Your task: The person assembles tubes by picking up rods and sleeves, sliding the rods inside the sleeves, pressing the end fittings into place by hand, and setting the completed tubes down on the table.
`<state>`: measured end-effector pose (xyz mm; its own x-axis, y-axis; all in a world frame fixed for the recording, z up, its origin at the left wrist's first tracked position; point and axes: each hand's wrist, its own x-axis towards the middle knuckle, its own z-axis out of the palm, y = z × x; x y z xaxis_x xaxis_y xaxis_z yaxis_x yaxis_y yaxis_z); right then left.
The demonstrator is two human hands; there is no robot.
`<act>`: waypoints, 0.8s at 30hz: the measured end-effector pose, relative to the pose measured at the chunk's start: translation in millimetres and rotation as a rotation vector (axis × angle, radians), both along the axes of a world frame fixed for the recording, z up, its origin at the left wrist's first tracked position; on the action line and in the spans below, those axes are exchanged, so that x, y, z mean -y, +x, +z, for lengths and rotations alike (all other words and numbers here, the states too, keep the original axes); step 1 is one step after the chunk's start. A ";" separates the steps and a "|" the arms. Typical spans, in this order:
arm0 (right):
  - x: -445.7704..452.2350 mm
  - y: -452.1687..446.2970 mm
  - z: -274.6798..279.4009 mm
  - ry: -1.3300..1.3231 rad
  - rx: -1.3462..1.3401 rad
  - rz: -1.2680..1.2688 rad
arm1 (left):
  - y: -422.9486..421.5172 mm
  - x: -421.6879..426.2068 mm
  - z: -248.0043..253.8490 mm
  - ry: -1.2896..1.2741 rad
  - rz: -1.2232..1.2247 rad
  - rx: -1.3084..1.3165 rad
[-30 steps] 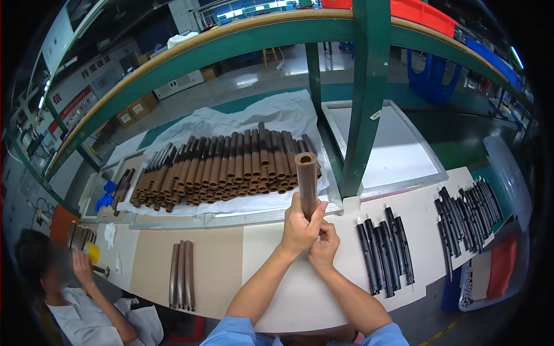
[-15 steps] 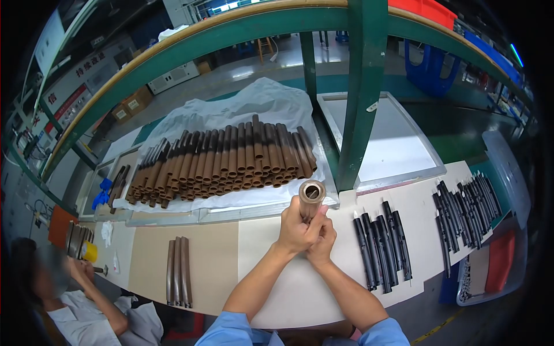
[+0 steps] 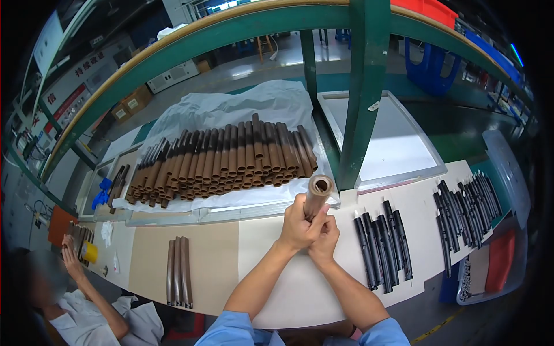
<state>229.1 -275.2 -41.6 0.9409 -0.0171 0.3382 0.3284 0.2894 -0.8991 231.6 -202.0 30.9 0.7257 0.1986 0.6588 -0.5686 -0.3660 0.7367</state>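
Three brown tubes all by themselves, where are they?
In the head view, the three brown tubes lie on the tan part of the table, left of the hands, nearer than the tube pile.

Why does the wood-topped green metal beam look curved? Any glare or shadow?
Head view: the wood-topped green metal beam bows, probably wide-lens distortion; head view: pale glare marks the glossy grey floor; head view: shadow darkens the opening of the brown hollow tube.
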 end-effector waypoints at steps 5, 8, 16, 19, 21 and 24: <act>-1.0 1.5 -0.7 0.074 -0.010 -0.023 | -4.5 -0.5 4.0 -0.064 -0.015 -0.091; 1.6 2.0 -0.6 0.011 0.024 -0.036 | -6.4 -0.3 5.3 -0.074 -0.024 -0.134; 2.5 4.7 -2.3 -0.017 0.073 -0.050 | -3.4 -0.7 1.4 -0.117 -0.040 -0.090; 6.0 5.9 1.6 -0.027 0.141 -0.034 | 0.3 -2.9 -1.6 -0.105 -0.044 -0.036; 5.6 7.4 3.9 -0.026 0.183 -0.031 | -0.2 -3.7 2.9 -0.121 -0.042 -0.039; 4.7 10.1 5.1 -0.037 0.221 -0.033 | 0.7 -7.8 6.1 -0.213 -0.052 -0.121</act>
<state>239.2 -279.9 -36.5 0.8430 -0.0305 0.5371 0.5274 0.2436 -0.8139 232.3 -194.1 37.0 0.8095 0.2844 0.5137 -0.4855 -0.1677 0.8580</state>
